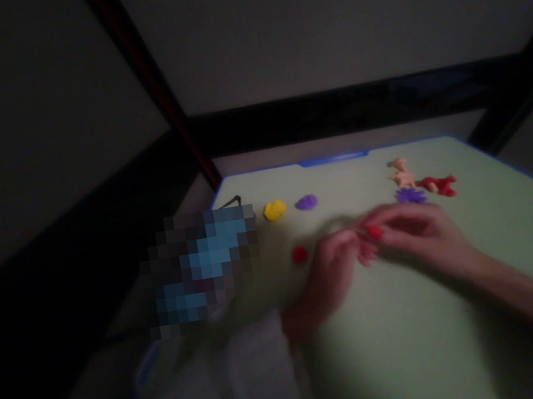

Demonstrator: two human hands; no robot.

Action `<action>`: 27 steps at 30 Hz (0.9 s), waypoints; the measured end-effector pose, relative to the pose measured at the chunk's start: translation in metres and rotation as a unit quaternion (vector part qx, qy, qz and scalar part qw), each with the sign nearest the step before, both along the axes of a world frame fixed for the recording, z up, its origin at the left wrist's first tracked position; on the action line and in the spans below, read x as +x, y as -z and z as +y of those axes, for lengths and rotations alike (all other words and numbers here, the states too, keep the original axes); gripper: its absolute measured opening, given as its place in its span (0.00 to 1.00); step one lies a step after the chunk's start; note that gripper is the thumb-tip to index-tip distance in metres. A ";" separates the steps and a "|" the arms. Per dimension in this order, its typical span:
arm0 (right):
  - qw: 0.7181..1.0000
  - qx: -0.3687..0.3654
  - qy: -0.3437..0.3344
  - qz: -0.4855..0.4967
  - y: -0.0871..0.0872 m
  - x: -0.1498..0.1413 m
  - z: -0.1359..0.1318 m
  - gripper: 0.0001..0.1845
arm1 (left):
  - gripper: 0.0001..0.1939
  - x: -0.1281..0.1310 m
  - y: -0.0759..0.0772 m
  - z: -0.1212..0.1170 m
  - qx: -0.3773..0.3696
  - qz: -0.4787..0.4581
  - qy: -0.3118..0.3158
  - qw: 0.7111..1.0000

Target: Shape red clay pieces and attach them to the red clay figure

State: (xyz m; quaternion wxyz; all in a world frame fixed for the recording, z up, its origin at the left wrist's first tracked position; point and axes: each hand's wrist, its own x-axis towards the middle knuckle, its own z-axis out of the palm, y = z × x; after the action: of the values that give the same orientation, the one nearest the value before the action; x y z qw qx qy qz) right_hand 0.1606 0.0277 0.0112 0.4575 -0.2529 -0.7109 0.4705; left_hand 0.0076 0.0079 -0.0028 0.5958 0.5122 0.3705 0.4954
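Note:
Over the pale tabletop, both my hands meet near the middle of the view. My right hand (416, 230) pinches a small red lump (375, 231), which looks like modelling clay, between thumb and fingers. My left hand (338, 252) is curled right up against it, its fingertips at the same spot; whether it grips part of the lump is blurred. Just left of my left hand lies a small red ball (299, 254). Beyond the hands sit a yellow lump (275, 209) and a purple oval lump (306, 202).
Behind my right hand are a peach-coloured figure (401, 175), a purple spiky piece (410, 195) and a red figure (440, 186). A pixelated area with blue patches (214, 251) covers the left side. The table (402, 353) has a blue edge, with a wall behind.

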 end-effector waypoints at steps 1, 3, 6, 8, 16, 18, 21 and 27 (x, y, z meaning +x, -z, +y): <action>1.000 0.017 0.004 -0.004 0.000 0.000 -0.001 0.06 | 0.08 -0.002 -0.001 -0.001 0.021 0.018 0.001 1.000; 0.999 0.048 0.009 -0.018 0.000 0.001 -0.002 0.07 | 0.09 -0.004 -0.002 -0.003 0.036 0.040 0.008 0.999; 0.997 0.072 -0.006 -0.035 0.000 0.000 -0.004 0.11 | 0.08 -0.005 -0.001 -0.005 0.034 0.073 0.017 0.997; 0.996 0.078 -0.014 -0.036 -0.001 -0.001 -0.006 0.12 | 0.07 -0.004 0.000 -0.005 0.022 0.096 0.010 0.995; 0.992 0.113 -0.004 -0.062 -0.004 -0.003 -0.010 0.12 | 0.10 -0.003 -0.004 -0.009 0.003 0.106 0.010 0.994; 0.984 0.156 0.010 -0.081 -0.002 -0.003 -0.011 0.14 | 0.10 -0.003 -0.002 -0.009 0.005 0.084 0.021 0.996; 0.963 0.236 0.031 -0.127 0.003 -0.003 -0.015 0.21 | 0.10 -0.001 0.001 -0.008 0.022 0.026 0.023 0.999; 0.927 0.328 0.044 -0.174 0.007 -0.003 -0.021 0.30 | 0.10 0.001 0.001 -0.009 -0.003 0.014 -0.028 1.000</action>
State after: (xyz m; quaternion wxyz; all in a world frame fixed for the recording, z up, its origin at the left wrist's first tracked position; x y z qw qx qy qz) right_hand 0.1574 0.0071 0.0040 0.4041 -0.1976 -0.8822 0.1389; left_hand 0.0083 -0.0012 -0.0034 0.5783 0.5066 0.3944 0.5034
